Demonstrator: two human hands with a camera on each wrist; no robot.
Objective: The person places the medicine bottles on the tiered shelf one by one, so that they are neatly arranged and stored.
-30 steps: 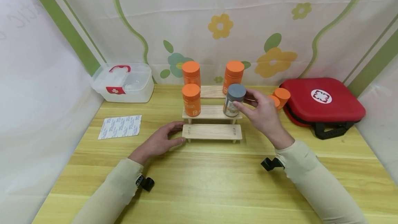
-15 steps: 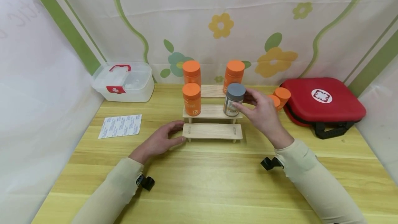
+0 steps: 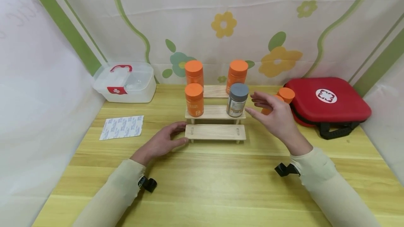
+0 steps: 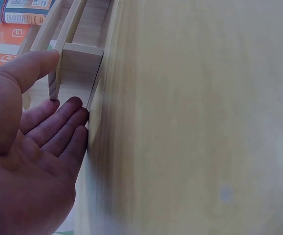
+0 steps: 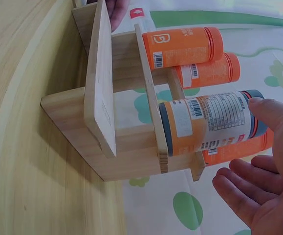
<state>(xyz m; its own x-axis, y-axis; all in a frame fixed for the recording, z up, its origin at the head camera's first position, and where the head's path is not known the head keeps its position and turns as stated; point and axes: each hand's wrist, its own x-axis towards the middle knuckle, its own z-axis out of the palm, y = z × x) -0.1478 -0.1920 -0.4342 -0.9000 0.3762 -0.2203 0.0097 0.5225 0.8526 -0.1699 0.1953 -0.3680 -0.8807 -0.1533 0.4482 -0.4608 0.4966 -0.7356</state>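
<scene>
While the right hand [image 3: 275,117] hangs just beside the gray-lidded jar [image 3: 237,103], its fingers are parted and hold nothing; whether the thumb tip brushes the jar is hard to tell. And that jar stands upright at the right end of the middle step [image 3: 216,112] of the wooden stand [image 3: 214,132], base flat, so it seems to need no support. Over at the stand's left end, the left hand [image 3: 161,142] grips nothing either: relaxed fingers and thumb rest against the wood, probably to steady it. Across the middle step an orange jar [image 3: 194,102] takes the opposite end, likely for balance, with two more orange jars [image 3: 236,79] on the top step [image 3: 214,92] behind, raised, presumably, to show over the front pair. Farther right, two orange-lidded jars [image 3: 286,94] huddle beside the red first-aid case [image 3: 347,102], and away left, out of both hands' way, a clear plastic box [image 3: 143,85] and a printed sheet [image 3: 122,128] lie on the surface [image 3: 195,192].
</scene>
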